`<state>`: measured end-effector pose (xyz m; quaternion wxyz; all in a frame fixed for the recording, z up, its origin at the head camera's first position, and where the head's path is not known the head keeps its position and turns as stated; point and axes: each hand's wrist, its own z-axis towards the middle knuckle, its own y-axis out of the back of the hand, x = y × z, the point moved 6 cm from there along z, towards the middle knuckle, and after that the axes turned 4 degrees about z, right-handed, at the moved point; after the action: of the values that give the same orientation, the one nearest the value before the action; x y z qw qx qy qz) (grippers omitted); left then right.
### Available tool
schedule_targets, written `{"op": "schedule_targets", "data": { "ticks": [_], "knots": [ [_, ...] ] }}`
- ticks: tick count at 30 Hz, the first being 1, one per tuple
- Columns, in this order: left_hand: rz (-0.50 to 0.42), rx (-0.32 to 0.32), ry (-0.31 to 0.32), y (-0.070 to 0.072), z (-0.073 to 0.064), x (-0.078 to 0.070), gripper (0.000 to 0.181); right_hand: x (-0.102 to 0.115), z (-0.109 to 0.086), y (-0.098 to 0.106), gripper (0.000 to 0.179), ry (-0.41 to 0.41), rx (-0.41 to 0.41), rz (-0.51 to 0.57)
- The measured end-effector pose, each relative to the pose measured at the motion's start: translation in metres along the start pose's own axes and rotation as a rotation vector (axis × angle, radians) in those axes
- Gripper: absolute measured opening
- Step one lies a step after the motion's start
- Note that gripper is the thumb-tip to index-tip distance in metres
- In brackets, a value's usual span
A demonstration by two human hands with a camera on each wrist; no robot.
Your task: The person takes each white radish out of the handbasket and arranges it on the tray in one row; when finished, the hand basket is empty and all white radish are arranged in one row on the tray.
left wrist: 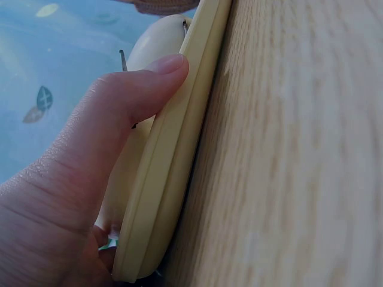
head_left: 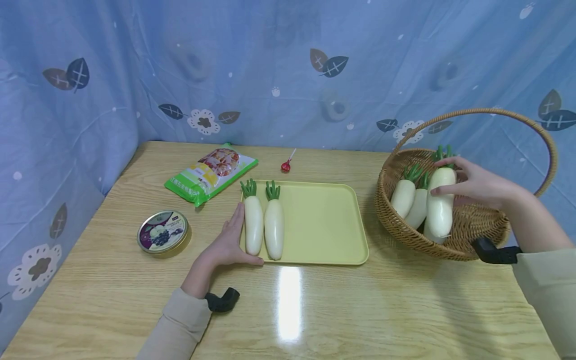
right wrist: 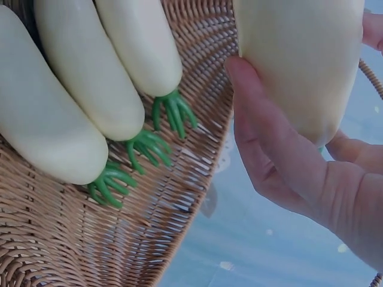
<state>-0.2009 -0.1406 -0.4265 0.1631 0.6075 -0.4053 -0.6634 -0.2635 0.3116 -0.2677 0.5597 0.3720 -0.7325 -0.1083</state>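
My left hand (head_left: 229, 242) rests at the near left corner of a yellow tray (head_left: 324, 222), fingers straight along its left edge. In the left wrist view the thumb (left wrist: 164, 64) lies on the tray's rim (left wrist: 158, 173). Two white radishes, a left one (head_left: 254, 225) and a right one (head_left: 274, 230), lie side by side on the tray, green tops pointing away. My right hand (head_left: 481, 185) grips another white radish (head_left: 440, 202) over the wicker basket (head_left: 481, 230). Beneath it, three white radishes (right wrist: 87, 72) lie in the basket, partly hidden in the head view.
Left of the tray stands a round tin (head_left: 163, 232). A green and white food packet (head_left: 211, 172) lies behind it, and a red lollipop (head_left: 286, 166) sits beyond the tray. The basket's tall handle (head_left: 495, 111) arches over the right arm. A blue curtain (head_left: 279, 75) hangs behind the table.
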Motion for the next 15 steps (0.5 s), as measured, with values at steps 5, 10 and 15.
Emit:
{"op": "schedule_targets", "data": {
  "ticks": [5, 10, 15],
  "knots": [
    [-0.005, 0.003, -0.001, 0.0, 0.0, 0.0, 0.142, -0.001, -0.005, -0.002, 0.077, 0.001, -0.02, 0.001],
    [-0.005, -0.002, 0.003, 0.001, 0.0, 0.0, 0.143, 0.001, -0.009, -0.006, 0.078, 0.011, -0.029, 0.0],
    [-0.002, 0.003, 0.006, 0.0, 0.0, -0.001, 0.143, 0.006, -0.016, -0.009, 0.078, 0.032, -0.05, -0.041]
  ]
}}
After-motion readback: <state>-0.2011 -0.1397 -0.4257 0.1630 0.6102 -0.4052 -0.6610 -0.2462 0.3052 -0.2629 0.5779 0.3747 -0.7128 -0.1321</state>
